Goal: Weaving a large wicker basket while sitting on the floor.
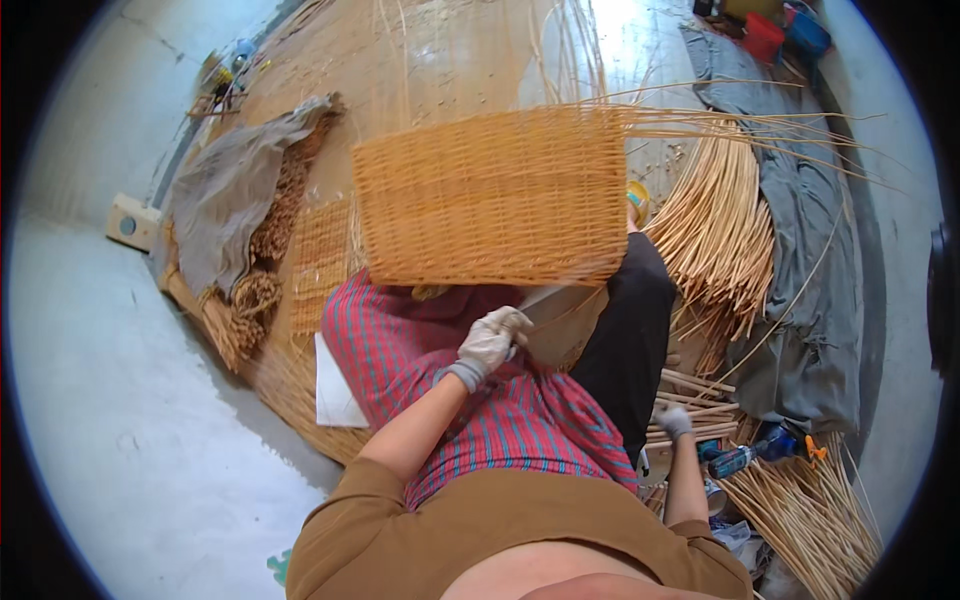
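**Panel at the knees, neither hand on it**

The woven panel [490, 195] sits beyond the striped apron [400, 350], its near edge overlapping the knees. The left hand [492, 340], gloved, hangs over the lap with its fingers curled in; nothing shows in them. The right hand [673, 420], also gloved, is down beside the sticks [708, 384]; its blur means I cannot tell whether the fingers are open or closed, or gripping anything.

With no hand steadying it, the panel could slide or tip if a leg shifts. The loose ends [745, 122] jutting from its far right corner could snag on the cane bundle [720, 210] or the dark cloth [800, 200] should the panel turn, and bend or pull out of the weave. The right hand is close to a cluttered patch with a power tool [735, 460]; groping there without looking could knock something over or catch the glove.

The panel hides whatever lies behind it and how it is supported. The feet are mostly out of sight. Items below the right hand are partly covered by the forearm and hard to make out.
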Demonstrator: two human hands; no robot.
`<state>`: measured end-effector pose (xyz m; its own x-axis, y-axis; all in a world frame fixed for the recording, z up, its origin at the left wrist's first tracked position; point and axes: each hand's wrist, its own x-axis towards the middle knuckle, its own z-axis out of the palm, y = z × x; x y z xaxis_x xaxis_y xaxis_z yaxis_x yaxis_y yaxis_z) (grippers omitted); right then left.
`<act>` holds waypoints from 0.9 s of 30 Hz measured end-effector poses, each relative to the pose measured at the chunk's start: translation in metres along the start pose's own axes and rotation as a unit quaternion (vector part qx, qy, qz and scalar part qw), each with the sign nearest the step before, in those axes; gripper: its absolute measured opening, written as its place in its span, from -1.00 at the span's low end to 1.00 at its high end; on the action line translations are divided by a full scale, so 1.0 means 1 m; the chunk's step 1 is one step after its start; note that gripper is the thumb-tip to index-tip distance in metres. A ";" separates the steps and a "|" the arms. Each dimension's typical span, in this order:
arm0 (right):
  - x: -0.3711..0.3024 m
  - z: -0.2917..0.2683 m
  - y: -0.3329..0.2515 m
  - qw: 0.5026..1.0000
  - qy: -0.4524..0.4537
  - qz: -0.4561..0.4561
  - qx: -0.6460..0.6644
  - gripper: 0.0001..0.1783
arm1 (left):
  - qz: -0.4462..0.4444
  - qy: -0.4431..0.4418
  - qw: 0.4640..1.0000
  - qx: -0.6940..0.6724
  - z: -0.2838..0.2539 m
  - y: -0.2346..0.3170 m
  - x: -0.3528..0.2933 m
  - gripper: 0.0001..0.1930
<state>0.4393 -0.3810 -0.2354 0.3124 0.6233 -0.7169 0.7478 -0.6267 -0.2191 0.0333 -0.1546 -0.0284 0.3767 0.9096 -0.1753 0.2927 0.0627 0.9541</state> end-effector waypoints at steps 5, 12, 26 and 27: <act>-0.039 0.069 -0.011 0.994 -0.019 0.109 -0.012 -0.43 | -0.090 0.110 0.967 -0.213 -0.039 0.023 0.059 -0.59; -0.023 0.108 -0.011 0.987 0.008 0.127 -0.094 -0.60 | -0.102 0.027 0.931 -0.349 -0.056 0.048 0.143 -0.58; -0.103 -0.008 -0.038 0.971 0.058 -0.162 0.165 -0.55 | -0.156 0.142 0.899 -0.384 0.042 -0.065 0.069 -0.69; -0.121 -0.046 -0.064 0.974 0.072 -0.109 0.183 -0.65 | -0.160 0.156 0.894 -0.389 0.036 -0.065 0.066 -0.69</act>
<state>0.3807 -0.3950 -0.1042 0.2687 0.8030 -0.5319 0.5546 -0.5805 -0.5962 0.0711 -0.1135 -0.1110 0.0835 0.8566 -0.5091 -0.4043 0.4961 0.7684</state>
